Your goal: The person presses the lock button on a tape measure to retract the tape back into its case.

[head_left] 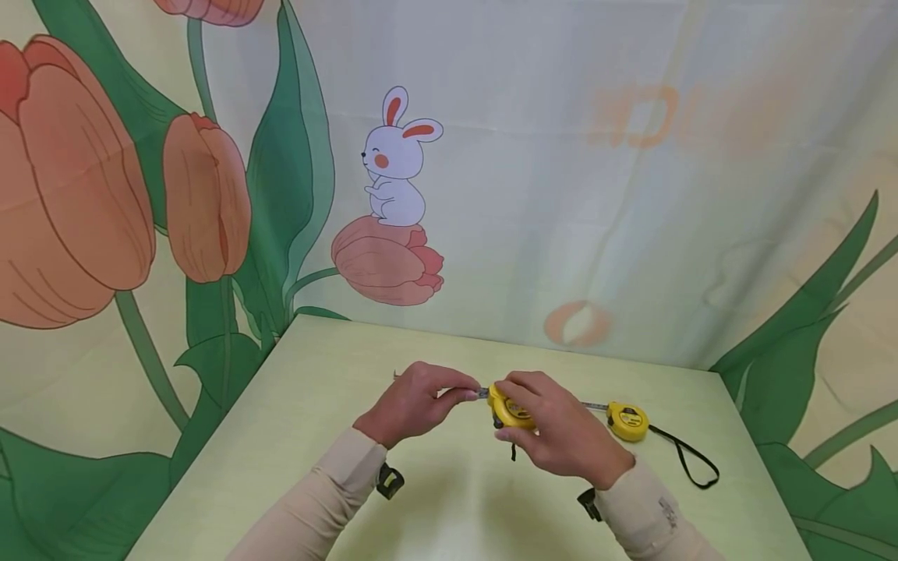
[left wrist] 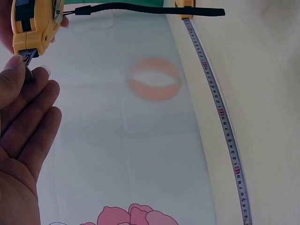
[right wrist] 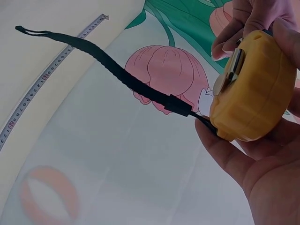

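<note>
My right hand point(head_left: 564, 432) grips a yellow tape measure point(head_left: 507, 413) above the table, fingers and thumb wrapped round its case. Between thumb and forefinger, my left hand point(head_left: 419, 399) pinches the end of its short pulled-out blade point(head_left: 483, 393). From the case hangs a black wrist strap point(right wrist: 126, 75). A second yellow tape measure point(head_left: 627, 421) lies on the table to the right of my right hand. Its long metal blade point(left wrist: 220, 110) stretches leftward behind both hands, and its hooked end point(right wrist: 104, 17) shows in the right wrist view.
The pale table point(head_left: 281, 460) carries the second tape's looped black strap point(head_left: 694, 463) at right. Behind the table hangs a cloth printed with tulips and a white rabbit point(head_left: 400, 179). A dark wrist device point(head_left: 389, 481) sits at my left cuff.
</note>
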`<action>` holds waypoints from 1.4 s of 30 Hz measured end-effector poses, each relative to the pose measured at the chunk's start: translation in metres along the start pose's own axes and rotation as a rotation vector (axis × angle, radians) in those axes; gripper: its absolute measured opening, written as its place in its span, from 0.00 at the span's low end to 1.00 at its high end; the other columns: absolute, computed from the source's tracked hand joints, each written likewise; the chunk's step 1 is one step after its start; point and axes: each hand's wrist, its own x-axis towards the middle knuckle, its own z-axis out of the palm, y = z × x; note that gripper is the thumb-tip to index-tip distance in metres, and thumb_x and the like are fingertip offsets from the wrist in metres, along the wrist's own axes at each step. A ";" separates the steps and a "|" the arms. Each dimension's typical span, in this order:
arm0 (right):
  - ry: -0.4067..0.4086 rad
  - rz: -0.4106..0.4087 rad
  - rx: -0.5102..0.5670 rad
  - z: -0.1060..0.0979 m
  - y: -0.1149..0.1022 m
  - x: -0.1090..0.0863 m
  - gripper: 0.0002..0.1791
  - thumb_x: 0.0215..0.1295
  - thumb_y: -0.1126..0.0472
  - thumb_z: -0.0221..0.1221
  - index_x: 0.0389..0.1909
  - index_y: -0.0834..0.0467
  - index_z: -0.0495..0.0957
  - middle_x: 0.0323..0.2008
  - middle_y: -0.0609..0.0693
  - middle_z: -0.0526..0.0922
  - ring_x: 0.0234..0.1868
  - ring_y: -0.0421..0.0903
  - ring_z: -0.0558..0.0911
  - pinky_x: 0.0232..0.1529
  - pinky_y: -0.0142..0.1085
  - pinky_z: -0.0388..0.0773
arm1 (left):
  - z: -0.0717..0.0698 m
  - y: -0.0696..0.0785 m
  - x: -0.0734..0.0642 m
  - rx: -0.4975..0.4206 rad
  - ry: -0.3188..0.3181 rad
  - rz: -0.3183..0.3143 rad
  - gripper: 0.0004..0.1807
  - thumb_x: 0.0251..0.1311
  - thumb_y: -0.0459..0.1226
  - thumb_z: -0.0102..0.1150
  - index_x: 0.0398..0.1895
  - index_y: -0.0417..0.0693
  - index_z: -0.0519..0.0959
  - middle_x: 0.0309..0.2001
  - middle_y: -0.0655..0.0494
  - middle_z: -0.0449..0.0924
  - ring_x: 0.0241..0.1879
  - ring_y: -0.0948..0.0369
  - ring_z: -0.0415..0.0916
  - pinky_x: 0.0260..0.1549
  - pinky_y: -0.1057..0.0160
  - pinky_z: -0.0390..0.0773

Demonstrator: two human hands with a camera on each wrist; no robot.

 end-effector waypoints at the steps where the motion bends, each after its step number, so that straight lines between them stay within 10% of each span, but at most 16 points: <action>1: 0.001 0.001 0.002 0.001 0.000 0.000 0.29 0.61 0.49 0.68 0.60 0.55 0.75 0.56 0.46 0.77 0.54 0.41 0.76 0.52 0.34 0.81 | 0.000 0.000 0.000 -0.001 0.002 0.004 0.12 0.63 0.41 0.63 0.48 0.52 0.86 0.43 0.62 0.89 0.44 0.70 0.85 0.48 0.72 0.82; 9: 0.014 0.029 0.033 0.007 -0.008 0.005 0.30 0.59 0.48 0.69 0.60 0.54 0.76 0.56 0.46 0.77 0.54 0.41 0.78 0.52 0.35 0.82 | 0.003 -0.003 -0.003 -0.037 0.025 0.029 0.13 0.64 0.43 0.61 0.49 0.55 0.86 0.42 0.64 0.89 0.42 0.72 0.85 0.46 0.73 0.83; 15: 0.005 0.062 0.069 0.013 -0.012 0.005 0.32 0.58 0.46 0.69 0.62 0.52 0.74 0.56 0.44 0.77 0.54 0.39 0.78 0.52 0.34 0.82 | 0.006 -0.001 -0.008 -0.131 0.020 -0.085 0.15 0.64 0.45 0.62 0.52 0.58 0.85 0.46 0.64 0.88 0.46 0.71 0.85 0.49 0.68 0.83; 23: 0.106 0.081 0.102 0.029 -0.014 0.005 0.35 0.55 0.43 0.70 0.63 0.52 0.74 0.55 0.45 0.79 0.53 0.40 0.78 0.48 0.35 0.83 | 0.016 0.007 -0.013 -0.685 -0.158 -0.339 0.33 0.54 0.48 0.72 0.65 0.64 0.73 0.60 0.58 0.79 0.57 0.57 0.81 0.55 0.57 0.83; 29: 0.137 0.103 0.205 0.038 -0.012 0.005 0.42 0.45 0.39 0.74 0.62 0.49 0.74 0.55 0.44 0.80 0.55 0.40 0.78 0.50 0.36 0.83 | 0.022 0.000 -0.019 -0.903 -0.127 -0.447 0.35 0.49 0.41 0.76 0.64 0.59 0.76 0.60 0.52 0.79 0.53 0.53 0.84 0.47 0.57 0.86; 36: -0.011 0.200 0.386 0.043 -0.005 0.006 0.45 0.47 0.36 0.71 0.67 0.44 0.69 0.60 0.37 0.76 0.57 0.36 0.77 0.56 0.36 0.81 | 0.024 -0.008 -0.025 -0.947 -0.063 -0.499 0.34 0.49 0.40 0.76 0.63 0.52 0.77 0.61 0.46 0.78 0.51 0.54 0.85 0.48 0.55 0.85; 42: -0.059 0.253 0.386 0.052 -0.001 0.004 0.43 0.50 0.48 0.75 0.68 0.50 0.70 0.60 0.42 0.78 0.46 0.40 0.78 0.41 0.30 0.82 | 0.026 -0.017 -0.031 -0.880 -0.089 -0.562 0.34 0.48 0.41 0.77 0.62 0.56 0.77 0.62 0.49 0.75 0.53 0.53 0.83 0.48 0.56 0.86</action>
